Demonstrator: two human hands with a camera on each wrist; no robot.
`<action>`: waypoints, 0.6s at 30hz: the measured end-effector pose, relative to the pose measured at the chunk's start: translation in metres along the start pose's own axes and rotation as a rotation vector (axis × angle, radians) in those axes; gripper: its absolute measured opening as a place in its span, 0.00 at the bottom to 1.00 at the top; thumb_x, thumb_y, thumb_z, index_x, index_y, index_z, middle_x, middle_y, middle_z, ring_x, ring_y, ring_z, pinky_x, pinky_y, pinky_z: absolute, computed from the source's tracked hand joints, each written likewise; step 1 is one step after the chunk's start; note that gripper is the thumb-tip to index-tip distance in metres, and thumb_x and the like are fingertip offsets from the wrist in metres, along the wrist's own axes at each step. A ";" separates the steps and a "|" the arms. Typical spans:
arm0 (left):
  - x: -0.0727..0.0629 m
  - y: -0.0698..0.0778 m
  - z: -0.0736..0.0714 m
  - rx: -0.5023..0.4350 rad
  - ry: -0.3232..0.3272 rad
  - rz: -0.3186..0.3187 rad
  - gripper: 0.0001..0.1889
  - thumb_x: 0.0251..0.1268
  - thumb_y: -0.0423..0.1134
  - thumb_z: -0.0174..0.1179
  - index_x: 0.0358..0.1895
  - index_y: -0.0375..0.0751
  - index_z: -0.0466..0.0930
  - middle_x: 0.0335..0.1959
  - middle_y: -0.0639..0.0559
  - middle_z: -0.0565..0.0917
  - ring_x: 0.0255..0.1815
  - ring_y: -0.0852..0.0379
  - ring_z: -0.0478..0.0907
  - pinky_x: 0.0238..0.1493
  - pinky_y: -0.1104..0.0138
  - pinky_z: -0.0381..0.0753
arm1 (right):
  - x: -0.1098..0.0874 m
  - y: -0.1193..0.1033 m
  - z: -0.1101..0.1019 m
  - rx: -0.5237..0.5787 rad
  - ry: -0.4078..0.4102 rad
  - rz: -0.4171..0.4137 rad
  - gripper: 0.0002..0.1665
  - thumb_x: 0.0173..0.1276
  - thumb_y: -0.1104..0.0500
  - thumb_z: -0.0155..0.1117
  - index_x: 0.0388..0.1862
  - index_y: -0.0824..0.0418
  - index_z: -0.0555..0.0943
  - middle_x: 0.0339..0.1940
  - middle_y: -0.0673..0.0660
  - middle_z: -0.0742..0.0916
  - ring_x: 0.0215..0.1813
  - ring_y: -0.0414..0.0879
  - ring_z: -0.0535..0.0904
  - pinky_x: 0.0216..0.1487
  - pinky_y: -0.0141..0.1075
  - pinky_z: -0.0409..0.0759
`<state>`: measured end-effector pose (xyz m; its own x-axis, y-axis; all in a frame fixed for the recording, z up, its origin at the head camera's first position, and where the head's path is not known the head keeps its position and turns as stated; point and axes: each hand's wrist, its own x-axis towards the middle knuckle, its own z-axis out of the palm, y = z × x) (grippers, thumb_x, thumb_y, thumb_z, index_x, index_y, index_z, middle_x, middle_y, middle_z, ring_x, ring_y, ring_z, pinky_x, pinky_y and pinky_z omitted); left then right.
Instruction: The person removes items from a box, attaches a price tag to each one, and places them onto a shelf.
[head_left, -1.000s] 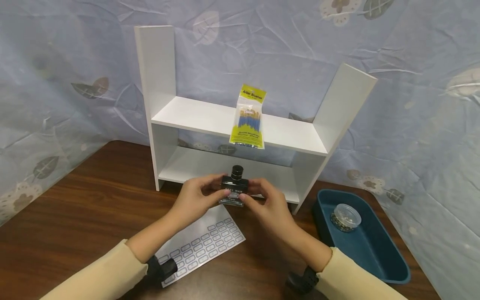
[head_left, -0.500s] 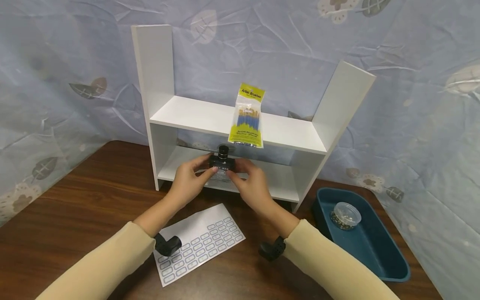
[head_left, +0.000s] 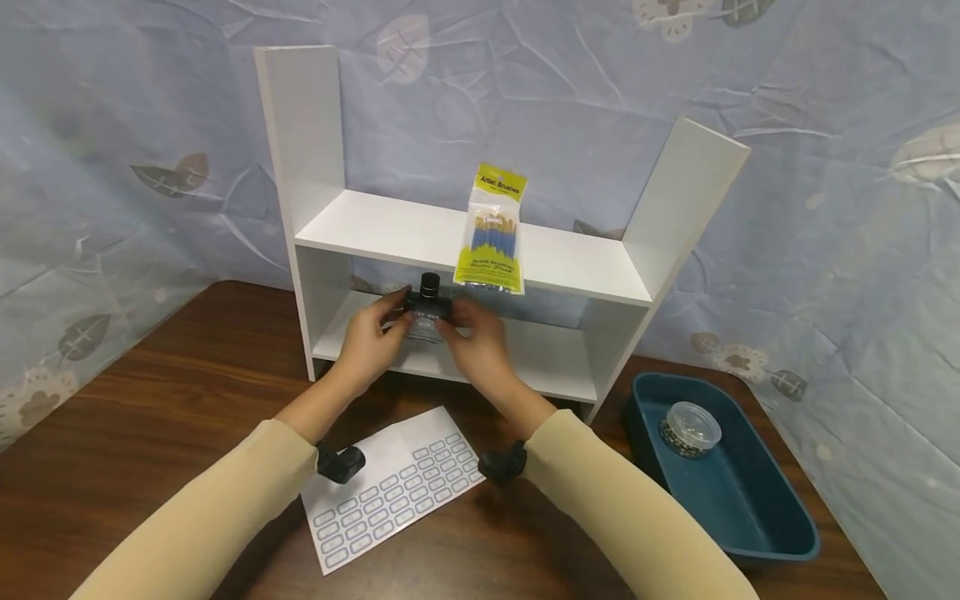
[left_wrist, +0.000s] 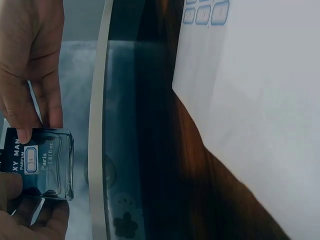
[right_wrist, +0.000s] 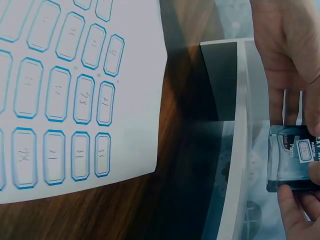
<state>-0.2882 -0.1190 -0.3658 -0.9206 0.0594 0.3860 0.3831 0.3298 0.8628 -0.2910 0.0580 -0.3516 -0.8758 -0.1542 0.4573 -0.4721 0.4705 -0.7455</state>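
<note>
A small perfume bottle with a black cap stands upright between my two hands, at the lower tier of the white shelf. My left hand pinches its left side, thumb on the front and fingers behind. On the right side my right hand pinches it the same way. In the left wrist view a small blue-framed sticker shows on the front of the glass. The bottle's base is over the shelf board, just behind its front edge. A sheet of blue-framed labels lies on the table below my wrists.
A yellow pack of artist brushes hangs over the upper tier's front edge. To the right, a blue tray holds a round clear tub of small pieces. A patterned cloth covers the wall behind.
Both hands have carried the perfume bottle forward and to the left, from in front of the shelf to over its lower tier. Their grip on it looks the same.
</note>
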 end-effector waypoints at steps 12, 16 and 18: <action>0.005 -0.009 0.000 -0.008 0.002 -0.051 0.26 0.80 0.31 0.51 0.77 0.29 0.65 0.76 0.30 0.71 0.72 0.33 0.76 0.74 0.46 0.76 | 0.008 0.006 0.015 -0.063 -0.005 0.037 0.14 0.72 0.64 0.69 0.53 0.69 0.83 0.52 0.66 0.91 0.56 0.59 0.89 0.62 0.49 0.85; 0.005 -0.010 0.002 -0.017 0.000 -0.062 0.26 0.80 0.31 0.50 0.77 0.29 0.64 0.74 0.30 0.73 0.73 0.33 0.75 0.74 0.46 0.76 | 0.008 0.008 0.017 -0.058 -0.001 0.051 0.14 0.72 0.64 0.68 0.55 0.68 0.83 0.53 0.65 0.90 0.57 0.58 0.88 0.63 0.49 0.85; 0.004 -0.011 0.003 -0.022 0.000 -0.073 0.26 0.80 0.31 0.50 0.77 0.29 0.64 0.73 0.30 0.74 0.73 0.33 0.75 0.75 0.47 0.75 | 0.007 0.009 0.018 -0.050 -0.004 0.056 0.15 0.72 0.65 0.68 0.55 0.68 0.83 0.53 0.66 0.90 0.57 0.58 0.88 0.64 0.49 0.85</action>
<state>-0.2966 -0.1198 -0.3749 -0.9461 0.0356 0.3218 0.3164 0.3125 0.8957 -0.3033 0.0451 -0.3636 -0.9013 -0.1300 0.4132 -0.4166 0.5212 -0.7448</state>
